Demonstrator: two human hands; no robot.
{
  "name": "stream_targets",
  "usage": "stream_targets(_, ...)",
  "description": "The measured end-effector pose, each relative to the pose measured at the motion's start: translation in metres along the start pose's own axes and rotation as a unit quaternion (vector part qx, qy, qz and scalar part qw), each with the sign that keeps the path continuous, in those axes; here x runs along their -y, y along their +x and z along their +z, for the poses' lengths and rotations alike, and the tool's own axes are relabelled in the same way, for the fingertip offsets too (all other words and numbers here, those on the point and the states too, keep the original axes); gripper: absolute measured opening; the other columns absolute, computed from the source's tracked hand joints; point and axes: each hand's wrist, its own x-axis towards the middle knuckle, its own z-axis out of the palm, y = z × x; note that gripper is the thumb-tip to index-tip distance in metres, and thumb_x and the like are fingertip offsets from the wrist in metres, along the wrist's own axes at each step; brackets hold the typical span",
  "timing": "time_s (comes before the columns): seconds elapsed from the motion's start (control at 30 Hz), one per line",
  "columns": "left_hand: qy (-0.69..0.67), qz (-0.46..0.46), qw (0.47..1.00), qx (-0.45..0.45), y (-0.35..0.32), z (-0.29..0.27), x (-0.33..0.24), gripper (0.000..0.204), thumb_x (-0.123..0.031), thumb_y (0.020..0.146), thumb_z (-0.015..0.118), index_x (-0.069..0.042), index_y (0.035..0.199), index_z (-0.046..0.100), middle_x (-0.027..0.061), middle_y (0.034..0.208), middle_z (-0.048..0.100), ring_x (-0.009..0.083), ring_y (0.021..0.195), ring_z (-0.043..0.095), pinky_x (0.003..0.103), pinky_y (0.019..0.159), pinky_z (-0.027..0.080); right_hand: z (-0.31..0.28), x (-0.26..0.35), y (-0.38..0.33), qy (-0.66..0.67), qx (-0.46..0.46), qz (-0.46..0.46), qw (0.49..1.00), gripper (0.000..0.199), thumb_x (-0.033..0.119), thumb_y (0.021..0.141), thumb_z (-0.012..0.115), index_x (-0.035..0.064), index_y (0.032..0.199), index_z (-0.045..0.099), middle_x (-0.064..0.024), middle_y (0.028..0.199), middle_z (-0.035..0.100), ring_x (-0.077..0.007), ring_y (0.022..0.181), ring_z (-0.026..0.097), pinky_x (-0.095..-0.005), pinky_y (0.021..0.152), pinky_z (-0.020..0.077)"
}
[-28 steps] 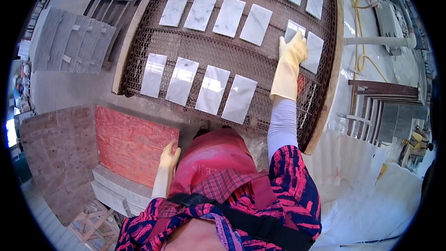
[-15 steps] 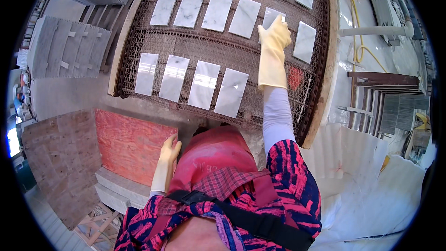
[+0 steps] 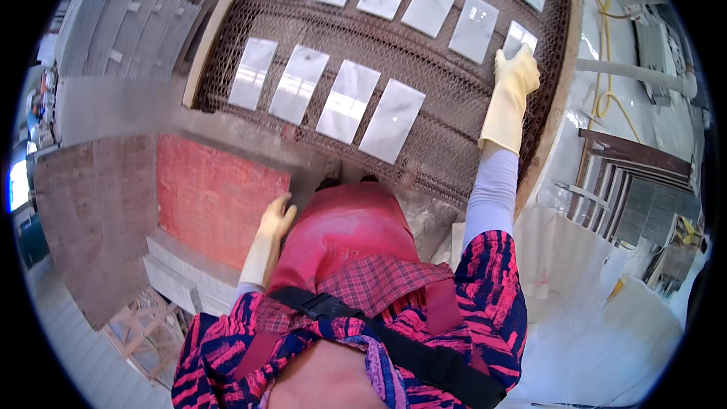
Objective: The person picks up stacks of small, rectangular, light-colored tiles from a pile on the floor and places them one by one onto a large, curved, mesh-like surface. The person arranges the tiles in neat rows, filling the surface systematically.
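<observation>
My right hand (image 3: 517, 76), in a cream rubber glove, reaches far forward over a wire-mesh conveyor belt (image 3: 303, 26). Its fingers close on the near end of a white marble tile (image 3: 521, 35) at the belt's right side; the glove covers that end. Just left of it lies another grey-veined marble tile (image 3: 474, 29), apart from the hand. My left hand (image 3: 277, 218), gloved alike, hangs low beside my red apron (image 3: 348, 220). Its fingers are apart and hold nothing. A nearer row of tiles, with one marble tile (image 3: 392, 121) at its right end, lies across the belt.
A wooden rail (image 3: 556, 106) edges the belt on the right. At lower left lean a red board (image 3: 216, 197) and a brown board (image 3: 95, 227), with stone slabs (image 3: 189, 265) by them. Stacked grey panels (image 3: 125, 30) stand at far left. A yellow hose (image 3: 603, 30) runs at right.
My right hand has moved right from one marble tile to the tile at the row's right end. The tiles sit higher in the view. My left hand remains low, holding nothing.
</observation>
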Motion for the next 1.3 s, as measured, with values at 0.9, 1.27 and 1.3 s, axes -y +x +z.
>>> stream_targets(0.9,0.041,0.118,0.990,-0.061,-0.009,-0.004,-0.056,0.057,-0.033,0.098,0.070,-0.013,0.150,0.061,0.0174,0.149,0.064,0.0368,0.140,0.058,0.046,0.118,0.047,0.007,0.088,-0.058,0.012,-0.001,-0.107,0.994,0.086,0.057,0.087,0.081,0.0125,0.154,0.051,-0.0227,0.143,0.063,-0.0400,0.127,0.068,-0.0507,0.103,0.0564)
stream_targets(1.27,0.041,0.116,0.991,-0.052,-0.014,0.001,-0.068,0.056,-0.032,0.098,0.068,-0.011,0.149,0.061,0.0183,0.149,0.064,0.0372,0.139,0.059,0.045,0.118,0.048,0.001,0.053,-0.070,0.116,0.001,-0.189,0.975,0.077,0.049,0.097,0.074,0.0078,0.158,0.050,-0.0212,0.152,0.061,-0.0366,0.142,0.058,-0.0475,0.120,0.0439)
stream_targets(1.3,0.038,0.106,0.993,-0.047,-0.016,0.002,-0.070,0.056,-0.032,0.098,0.068,-0.010,0.149,0.061,0.0188,0.149,0.064,0.0374,0.140,0.059,0.045,0.118,0.048,0.004,0.044,-0.077,0.140,-0.019,-0.209,0.968,0.074,0.046,0.099,0.072,0.0066,0.158,0.050,-0.0215,0.153,0.061,-0.0364,0.143,0.057,-0.0471,0.121,0.0434)
